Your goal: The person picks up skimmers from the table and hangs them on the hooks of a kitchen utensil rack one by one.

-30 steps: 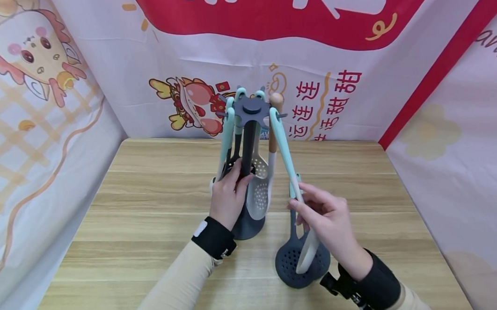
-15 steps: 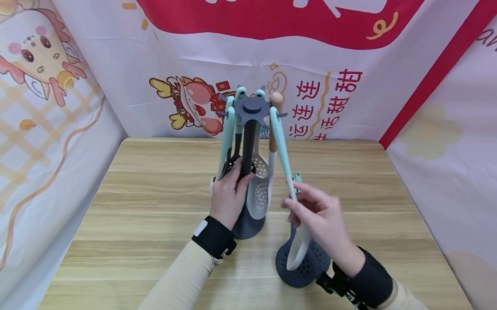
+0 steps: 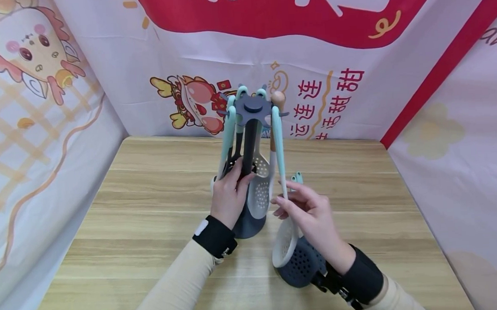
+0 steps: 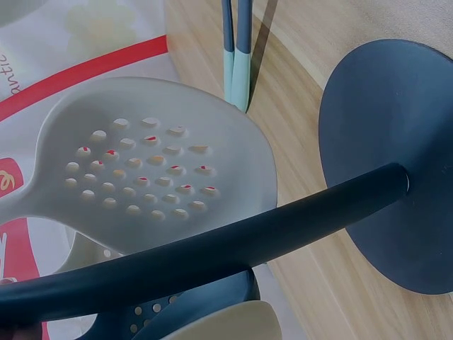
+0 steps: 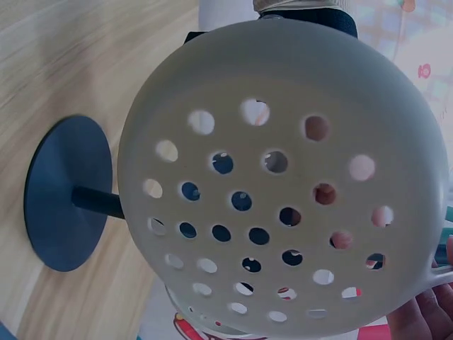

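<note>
A dark utensil rack (image 3: pixel 252 107) stands on the wooden table, its pole (image 4: pixel 212 244) rising from a round base (image 4: pixel 371 142). My left hand (image 3: pixel 228 193) grips that pole at mid-height. My right hand (image 3: pixel 317 221) pinches the lower handle of a pale grey skimmer (image 5: pixel 283 81). The skimmer's mint handle top reaches a hook at the rack's right side, and its round perforated bowl hangs low, turned sideways. Between my hands a pale slotted spoon (image 3: pixel 257 210) hangs from the rack. Beneath my right hand, a dark perforated skimmer (image 3: pixel 296 268) lies on the table.
More mint-handled utensils (image 3: pixel 227 137) and one with a wooden handle (image 3: pixel 278 99) hang around the rack. Two mint handle ends (image 3: pixel 296 177) show on the table behind my right hand. A printed cloth (image 3: pixel 346 98) closes off the back and sides.
My right hand has moved left with the skimmer, whose handle now hangs nearly upright and whose bowl has turned to show its holes. My left hand stays on the pole.
</note>
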Tool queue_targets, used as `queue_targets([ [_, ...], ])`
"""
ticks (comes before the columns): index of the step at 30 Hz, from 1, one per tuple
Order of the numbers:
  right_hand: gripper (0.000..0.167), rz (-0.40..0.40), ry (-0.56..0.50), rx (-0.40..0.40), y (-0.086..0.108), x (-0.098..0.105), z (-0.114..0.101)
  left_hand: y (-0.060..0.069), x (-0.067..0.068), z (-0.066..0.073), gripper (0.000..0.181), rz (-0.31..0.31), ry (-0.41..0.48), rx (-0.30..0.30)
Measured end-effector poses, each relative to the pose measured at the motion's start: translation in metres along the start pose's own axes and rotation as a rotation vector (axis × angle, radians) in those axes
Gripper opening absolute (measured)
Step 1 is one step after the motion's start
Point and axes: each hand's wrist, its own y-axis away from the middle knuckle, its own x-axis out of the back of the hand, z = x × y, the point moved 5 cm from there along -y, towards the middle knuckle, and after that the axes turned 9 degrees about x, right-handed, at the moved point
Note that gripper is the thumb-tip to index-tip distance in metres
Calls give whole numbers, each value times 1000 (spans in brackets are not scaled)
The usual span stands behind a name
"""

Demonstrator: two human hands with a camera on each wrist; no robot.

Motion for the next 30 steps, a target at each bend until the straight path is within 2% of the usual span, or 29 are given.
queue_targets([
  [10, 34, 9, 60, -29, -3, -1, 4, 0, 0, 0, 34, -5, 0, 2],
  [14, 34, 43, 144, -24, -6, 1, 7, -1, 0, 0, 34, -8, 5, 6],
  [17, 33, 73, 203, -6, -7, 3, 9, -1, 0, 0, 34, -10, 5, 10],
  [23, 34, 93, 239, 48, -9, 4, 12, -1, -1, -1, 34, -7, 0, 7],
  [30, 33, 107, 228, -17, -10, 6, 20, 0, -2, -2, 35, -17, 1, 12],
])
